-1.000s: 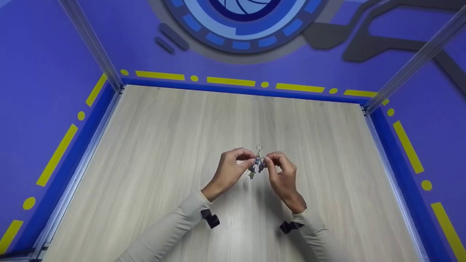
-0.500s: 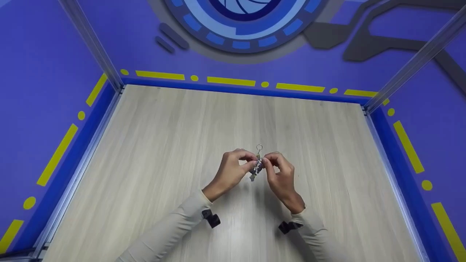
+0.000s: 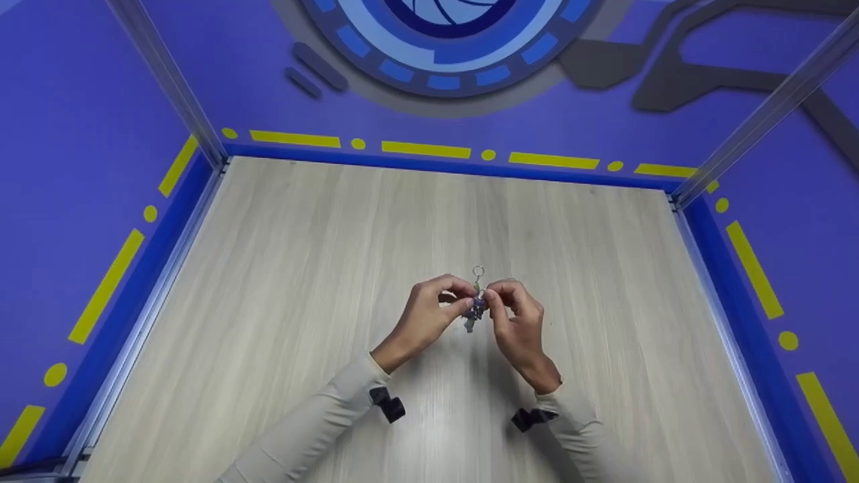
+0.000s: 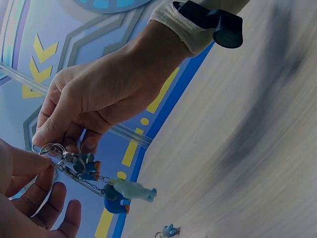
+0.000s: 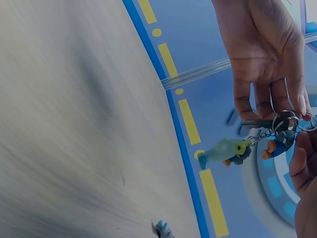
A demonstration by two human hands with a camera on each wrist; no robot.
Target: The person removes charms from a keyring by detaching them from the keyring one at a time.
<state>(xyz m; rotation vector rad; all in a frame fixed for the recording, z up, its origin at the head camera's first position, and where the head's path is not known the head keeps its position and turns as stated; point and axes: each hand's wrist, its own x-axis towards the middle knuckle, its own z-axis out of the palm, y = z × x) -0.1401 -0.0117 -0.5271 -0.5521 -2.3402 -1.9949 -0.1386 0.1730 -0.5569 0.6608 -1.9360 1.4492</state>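
Observation:
Split rings (image 4: 52, 149) are pinched between the fingertips of my left hand (image 3: 426, 315) and my right hand (image 3: 522, 325), which meet above the middle of the table. From the rings and short chains dangle small figurine keychains (image 3: 476, 310). One is a pale green figure (image 4: 132, 190) with a bluish end; the others are blue figures (image 4: 113, 201) with orange parts. In the right wrist view the pale green figure (image 5: 223, 151) overlaps a blue one. Fingers partly hide the rings and how they link together.
Another keychain (image 4: 168, 231) with a grey-blue figure lies on the wood-grain table (image 3: 322, 268); its ring shows beyond my fingertips in the head view. Blue panels (image 3: 429, 127) with yellow dashes and metal posts (image 3: 168, 80) enclose the back and sides.
The dangling figures have swung from spread apart to bunched close together beneath the fingers. My right hand has shifted slightly left; both hands keep their pinch on the rings.

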